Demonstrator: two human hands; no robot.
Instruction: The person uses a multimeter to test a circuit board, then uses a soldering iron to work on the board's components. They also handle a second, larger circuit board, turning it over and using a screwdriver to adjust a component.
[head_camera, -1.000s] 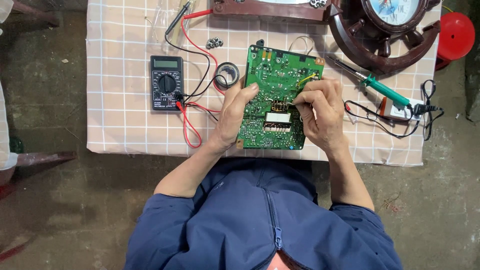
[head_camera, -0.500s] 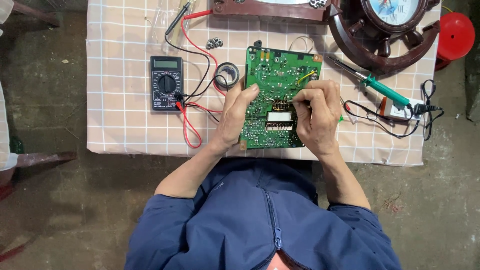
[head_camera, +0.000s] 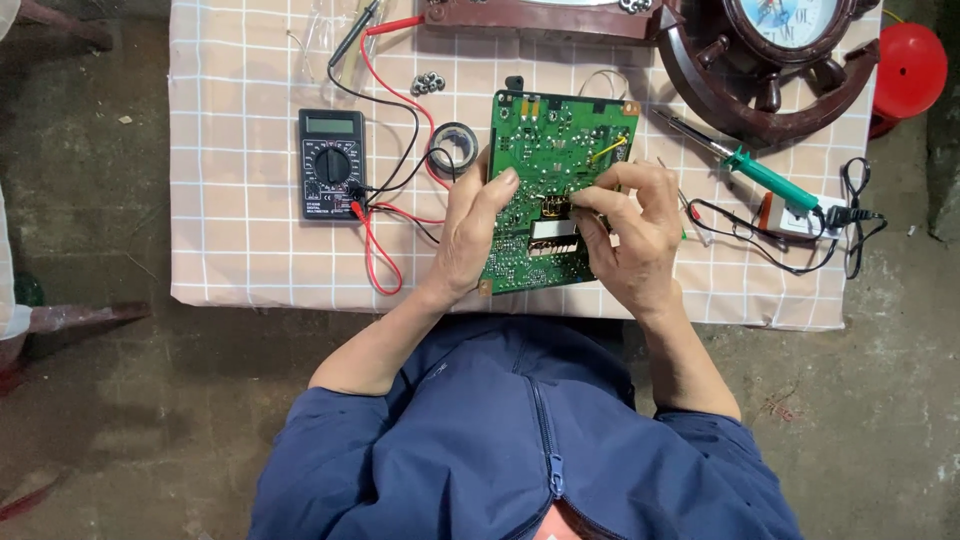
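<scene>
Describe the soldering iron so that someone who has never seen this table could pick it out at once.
Start at the table with the checked cloth and find the dark wooden ship's-wheel clock at its far right corner. Just below the clock lies the soldering iron, right of the green circuit board. It alone has a green handle with a thin metal tip, trailing a black cord.

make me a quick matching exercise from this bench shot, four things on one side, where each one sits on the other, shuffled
Things:
1. multimeter
2. circuit board
3. soldering iron
4. solder roll

Places:
A. held between the left hand and right hand, middle of the table
B. flat on the checked cloth, left of the board, red and black leads plugged in
C. right of the board, green handle, below the round wooden clock
D. just off the board's left edge, by the left hand's fingertips

Pairs: 1-B, 2-A, 3-C, 4-D
</scene>
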